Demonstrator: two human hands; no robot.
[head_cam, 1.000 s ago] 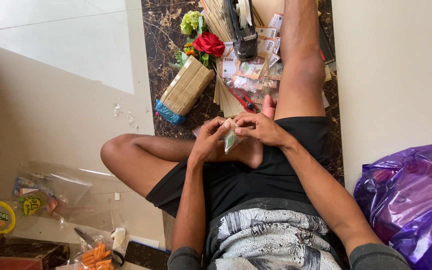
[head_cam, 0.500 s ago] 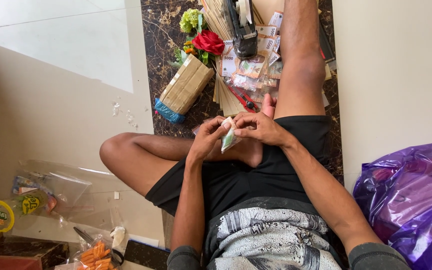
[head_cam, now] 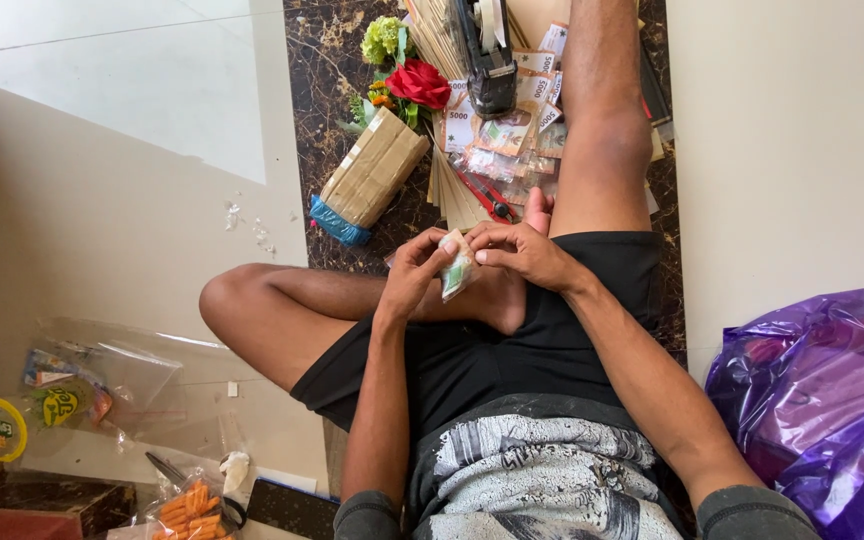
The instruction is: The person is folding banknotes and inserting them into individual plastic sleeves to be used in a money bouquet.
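Observation:
I sit on the floor with one leg bent and one stretched out. My left hand [head_cam: 417, 272] and my right hand [head_cam: 522, 252] meet over my lap, both pinching a small folded banknote in clear plastic [head_cam: 459, 270]. Just beyond my hands, a heap of similar wrapped banknotes [head_cam: 497, 140] lies on the dark marble strip. A black tape dispenser [head_cam: 487, 55] rests on them, and a red-handled cutter [head_cam: 487, 197] lies close to my right hand.
A brown paper-wrapped bundle with a blue end [head_cam: 370, 175] lies left of the notes, beside a red artificial rose [head_cam: 419, 82] and green flowers [head_cam: 382, 38]. A purple plastic bag [head_cam: 822, 400] sits at the right. Clear plastic bags [head_cam: 102, 385] lie at the lower left.
My hands have stayed over my lap and worked the small wrapped note, which now shows more between my fingers. Nothing else has moved.

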